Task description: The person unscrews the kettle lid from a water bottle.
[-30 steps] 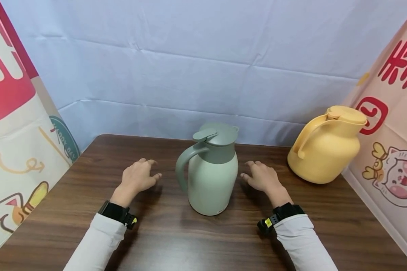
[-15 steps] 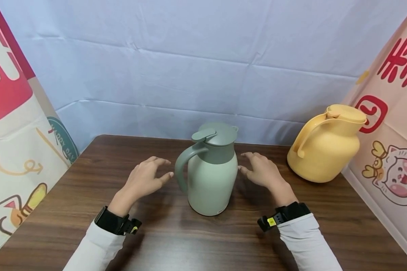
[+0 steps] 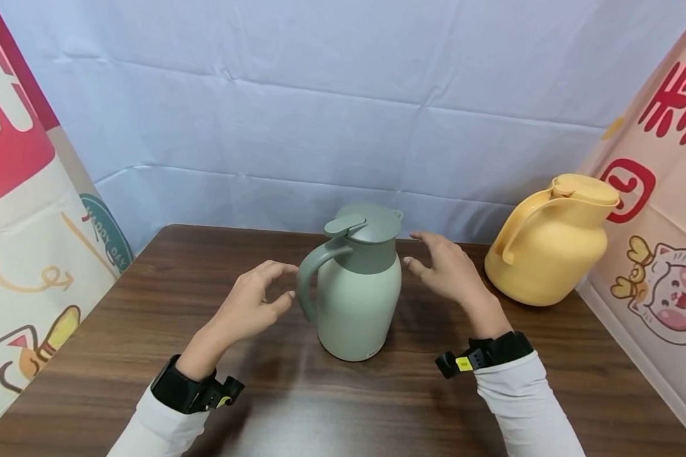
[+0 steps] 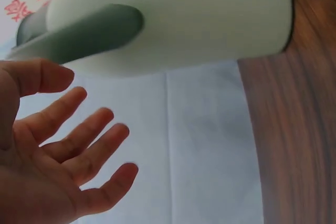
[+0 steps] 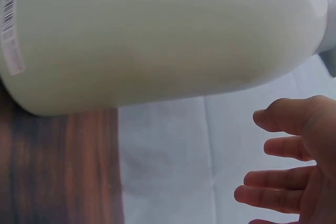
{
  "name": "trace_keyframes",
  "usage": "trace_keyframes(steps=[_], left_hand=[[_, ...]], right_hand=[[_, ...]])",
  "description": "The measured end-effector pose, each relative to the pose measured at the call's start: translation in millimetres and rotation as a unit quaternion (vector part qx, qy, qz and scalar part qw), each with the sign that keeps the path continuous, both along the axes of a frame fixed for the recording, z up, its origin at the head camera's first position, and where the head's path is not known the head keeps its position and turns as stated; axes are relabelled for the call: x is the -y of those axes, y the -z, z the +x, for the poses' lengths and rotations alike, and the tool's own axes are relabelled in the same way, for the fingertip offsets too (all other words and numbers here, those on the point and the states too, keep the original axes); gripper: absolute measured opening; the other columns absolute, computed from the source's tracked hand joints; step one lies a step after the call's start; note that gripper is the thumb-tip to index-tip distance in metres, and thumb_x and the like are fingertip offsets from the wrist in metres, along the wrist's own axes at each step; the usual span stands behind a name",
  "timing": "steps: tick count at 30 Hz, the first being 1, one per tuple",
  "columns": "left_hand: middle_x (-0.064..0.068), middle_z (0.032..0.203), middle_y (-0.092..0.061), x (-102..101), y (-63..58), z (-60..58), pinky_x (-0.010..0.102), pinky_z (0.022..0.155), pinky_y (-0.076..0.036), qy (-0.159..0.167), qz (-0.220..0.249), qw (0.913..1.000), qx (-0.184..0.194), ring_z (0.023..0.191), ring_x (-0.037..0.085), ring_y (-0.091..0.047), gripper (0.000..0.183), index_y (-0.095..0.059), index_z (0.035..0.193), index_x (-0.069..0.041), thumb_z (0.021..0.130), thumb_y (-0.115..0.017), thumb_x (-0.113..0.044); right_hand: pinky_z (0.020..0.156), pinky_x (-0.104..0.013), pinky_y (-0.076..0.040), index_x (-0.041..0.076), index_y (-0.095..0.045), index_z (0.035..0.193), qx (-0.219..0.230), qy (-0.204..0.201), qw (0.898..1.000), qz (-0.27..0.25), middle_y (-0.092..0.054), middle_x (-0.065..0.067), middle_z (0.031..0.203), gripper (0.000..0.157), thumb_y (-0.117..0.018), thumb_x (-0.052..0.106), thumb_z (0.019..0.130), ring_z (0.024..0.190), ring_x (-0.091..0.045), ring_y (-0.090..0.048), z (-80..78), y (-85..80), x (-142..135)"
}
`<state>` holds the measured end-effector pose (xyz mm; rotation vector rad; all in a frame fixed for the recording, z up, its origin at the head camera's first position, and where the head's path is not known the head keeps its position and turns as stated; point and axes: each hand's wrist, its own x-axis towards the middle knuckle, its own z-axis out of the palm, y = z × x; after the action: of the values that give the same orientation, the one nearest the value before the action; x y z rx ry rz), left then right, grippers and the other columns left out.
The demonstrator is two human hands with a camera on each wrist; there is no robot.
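A pale green thermos jug (image 3: 357,311) with a darker green lid and handle stands upright on the wooden table, its handle (image 3: 307,279) facing left. Beside that handle is my left hand (image 3: 246,308), fingers spread and loosely bent. The left wrist view shows nothing within those fingers (image 4: 89,145); the handle (image 4: 100,30) lies just past the thumb. On the jug's other side my right hand (image 3: 448,270) is raised near its shoulder, thumb and fingers apart. A gap separates the right hand (image 5: 299,156) from the jug in the right wrist view, where a barcode label shows near the base.
A yellow jug (image 3: 549,254) stands at the table's back right, close to the printed right-hand cloth (image 3: 669,254). Behind the table (image 3: 120,355) hangs a pale blue cloth (image 3: 274,114). Another printed cloth (image 3: 28,241) borders the left side.
My left hand has risen and moved right, closer to the green jug's handle. The right hand has lifted a little beside the jug. Both jugs stay where they were.
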<state>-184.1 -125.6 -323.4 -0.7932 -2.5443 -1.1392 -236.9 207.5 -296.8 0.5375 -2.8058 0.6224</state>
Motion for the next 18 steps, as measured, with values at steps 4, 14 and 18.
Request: trace_keyframes(steps=[4, 14, 18], left_hand=[[0.006, 0.125, -0.052, 0, -3.3, 5.0, 0.043, 0.076, -0.043, 0.034, 0.011, 0.9986, 0.039, 0.053, 0.008, -0.047, 0.045, -0.052, 0.127, -0.008, 0.083, -0.056, 0.001], [0.005, 0.122, -0.052, -7, -7.3, 9.4, 0.048, 0.091, -0.039, 0.121, 0.069, 0.9874, 0.076, 0.077, 0.018, -0.057, 0.05, -0.049, 0.127, -0.011, 0.081, -0.057, 0.006], [0.004, 0.115, -0.056, -14, -4.6, 9.2, 0.039, 0.086, -0.045, 0.144, 0.11, 0.9806, 0.075, 0.107, 0.02, -0.054, 0.04, -0.05, 0.119, -0.008, 0.082, -0.062, 0.002]], right_hand=[[0.09, -0.055, -0.037, 0.0, -0.044, 0.134, -0.019, -0.015, 1.0, -0.008, -0.046, -0.022, 0.132, 0.052, -0.059, 0.025, 0.091, 0.118, -0.039, -0.044, 4.1, -8.7, 2], [0.081, -0.051, -0.041, 0.0, -0.049, 0.13, -0.097, -0.039, 0.994, -0.044, -0.051, -0.02, 0.124, 0.041, -0.056, 0.011, 0.091, 0.106, -0.036, -0.05, 13.1, -32.1, 15], [0.079, -0.05, -0.042, 0.0, -0.053, 0.126, -0.156, -0.058, 0.983, -0.079, -0.054, -0.02, 0.119, 0.036, -0.053, 0.006, 0.091, 0.103, -0.034, -0.052, 16.4, -38.2, 20]])
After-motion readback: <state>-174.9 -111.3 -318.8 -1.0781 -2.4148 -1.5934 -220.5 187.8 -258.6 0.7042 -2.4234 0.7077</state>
